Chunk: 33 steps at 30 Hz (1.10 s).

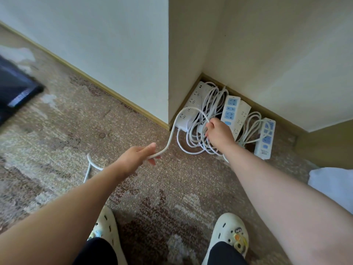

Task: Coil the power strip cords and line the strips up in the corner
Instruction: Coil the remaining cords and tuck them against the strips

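Note:
Several white power strips lie on the carpet in the wall corner: a long white strip against the left wall, a blue-faced strip beside it, and another blue-faced strip farther right. A bundle of coiled white cord lies in front of them. My right hand is closed on the loops of that coil. My left hand pinches a free length of the same white cord, which arches up over to the coil. The cord's tail trails on the carpet behind my left arm.
A patterned brown carpet covers the floor, with a yellowish baseboard along the walls. A dark flat object lies at the far left. White fabric sits at the right edge. My feet in white clogs are at the bottom.

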{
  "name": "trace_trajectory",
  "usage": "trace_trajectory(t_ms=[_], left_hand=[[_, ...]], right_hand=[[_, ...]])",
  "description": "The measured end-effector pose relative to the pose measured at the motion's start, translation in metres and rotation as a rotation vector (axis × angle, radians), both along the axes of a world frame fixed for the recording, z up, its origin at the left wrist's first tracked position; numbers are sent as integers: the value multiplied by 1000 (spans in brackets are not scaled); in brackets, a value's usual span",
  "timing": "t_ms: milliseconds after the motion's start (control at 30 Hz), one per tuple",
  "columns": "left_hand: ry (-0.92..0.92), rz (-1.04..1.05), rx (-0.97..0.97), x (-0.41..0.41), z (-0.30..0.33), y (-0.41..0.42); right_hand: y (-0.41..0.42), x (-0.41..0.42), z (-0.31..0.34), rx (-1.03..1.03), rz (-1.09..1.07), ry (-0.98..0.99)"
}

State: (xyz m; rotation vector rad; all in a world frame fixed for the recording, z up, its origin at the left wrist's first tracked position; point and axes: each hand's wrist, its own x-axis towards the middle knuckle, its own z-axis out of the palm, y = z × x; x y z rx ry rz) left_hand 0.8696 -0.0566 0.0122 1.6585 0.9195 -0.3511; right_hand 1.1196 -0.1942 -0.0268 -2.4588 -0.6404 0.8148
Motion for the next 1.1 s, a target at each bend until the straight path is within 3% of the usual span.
trace_trajectory(t_ms=[200,333,467,667,800,867,1033,1100], left_hand=[[-54,5,-3,21,0,-8],[-51,-77,67,50,-1,-27],[-95,-200,337,110,-2,-41],[-19,-195,510,131,-38,-64],[-57,-182,597,143,-55,-69],[-58,-245,575,143,-64,-66],[-118,-330,311,89,-82,-41],[-31,-401,324,46,-93,-17]], right_hand=[[0,4,-1,71,-58,103],[3,0,-8,224,-237,272],[4,2,-12,390,-461,443],[4,4,-23,403,-382,610],[10,-1,-35,400,-399,580],[11,-1,-43,438,-431,541],[15,9,-52,513,-524,512],[16,24,-51,574,-597,526]])
